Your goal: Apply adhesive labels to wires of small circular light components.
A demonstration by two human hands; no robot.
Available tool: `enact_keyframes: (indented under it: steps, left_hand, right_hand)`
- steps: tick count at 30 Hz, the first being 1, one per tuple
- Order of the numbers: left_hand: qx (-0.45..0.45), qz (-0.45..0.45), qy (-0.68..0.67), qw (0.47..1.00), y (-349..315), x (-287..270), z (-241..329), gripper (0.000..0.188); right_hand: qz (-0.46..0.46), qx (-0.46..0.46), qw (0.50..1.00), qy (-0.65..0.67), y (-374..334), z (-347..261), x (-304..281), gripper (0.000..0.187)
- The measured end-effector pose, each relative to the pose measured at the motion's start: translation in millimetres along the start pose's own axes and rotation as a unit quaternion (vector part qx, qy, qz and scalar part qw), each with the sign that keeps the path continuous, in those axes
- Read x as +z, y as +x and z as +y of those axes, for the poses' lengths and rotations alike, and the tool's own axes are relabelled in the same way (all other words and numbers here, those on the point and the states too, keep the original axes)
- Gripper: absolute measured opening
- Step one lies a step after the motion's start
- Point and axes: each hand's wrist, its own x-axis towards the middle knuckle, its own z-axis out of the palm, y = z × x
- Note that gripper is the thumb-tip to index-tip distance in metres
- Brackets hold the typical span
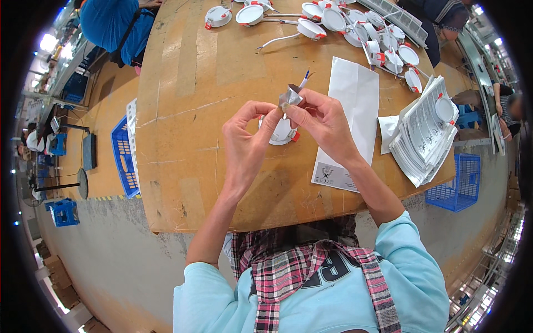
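Note:
Both my hands meet over the wooden table, fingers pinched together. Between the fingertips is a small shiny silver piece (290, 96), like a foil label or tape, next to a white cable (304, 80) with bare wire ends. My left hand (251, 126) grips its left side, and my right hand (328, 123) grips its right side. Whether it is wrapped fully around the cable cannot be seen. Under my hands a round white downlight (282, 133) with red clips lies on the table, partly hidden by the fingers.
A long white paper sheet (351, 111) lies right of my hands. Beyond it is a stack of printed leaflets (419, 141) with a downlight (444, 110) on top. Several downlights (355, 34) crowd the far right. Blue crates (123, 158) flank the table (183, 183). Other people are nearby.

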Motion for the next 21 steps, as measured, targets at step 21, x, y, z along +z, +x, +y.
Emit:
enact_keyframes:
  steps: [21]
  left_hand:
    - [0.032, 0.014, -0.091, 0.995, 12.9, 0.7, 2.1, 0.037]
  right_hand:
    - [0.003, -0.02, 0.997, -0.074, 2.6, -1.6, -14.9, 0.017]
